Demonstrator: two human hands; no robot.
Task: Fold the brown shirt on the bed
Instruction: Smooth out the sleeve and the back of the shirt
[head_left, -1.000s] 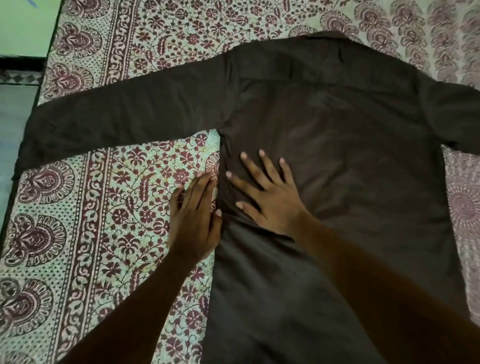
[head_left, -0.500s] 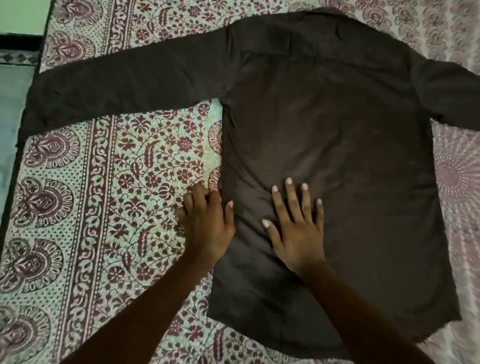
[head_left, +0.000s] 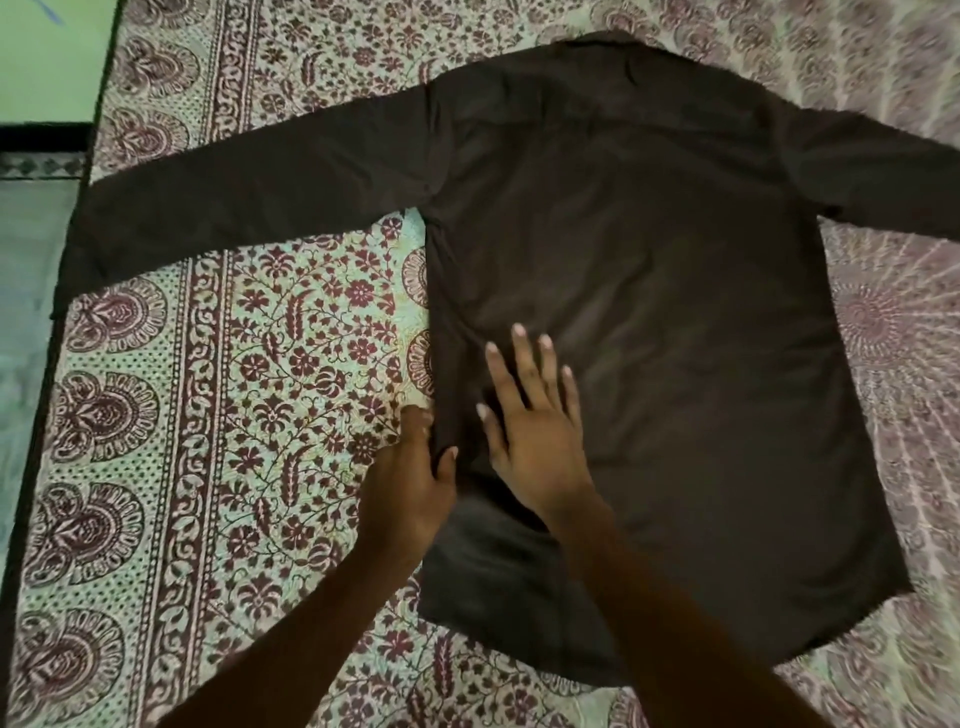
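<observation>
The brown shirt (head_left: 675, 312) lies flat and spread out on the bed, back side up, collar at the far end. Its left sleeve (head_left: 249, 192) stretches out to the bed's left edge; the right sleeve (head_left: 883, 176) runs off the right of the frame. My left hand (head_left: 410, 483) pinches the shirt's left side seam between thumb and fingers, near the lower part of the body. My right hand (head_left: 535, 431) rests flat on the fabric just to the right of it, fingers spread and pointing away from me.
A patterned bedsheet (head_left: 234, 415) in maroon and pale green covers the bed. The bed's left edge (head_left: 36, 415) runs along the frame's left side, with floor and a green wall (head_left: 52, 57) beyond it.
Both hands slid toward me along the shirt's left side. My left hand went from lying beside the seam to gripping it. The view shifted, showing the hem.
</observation>
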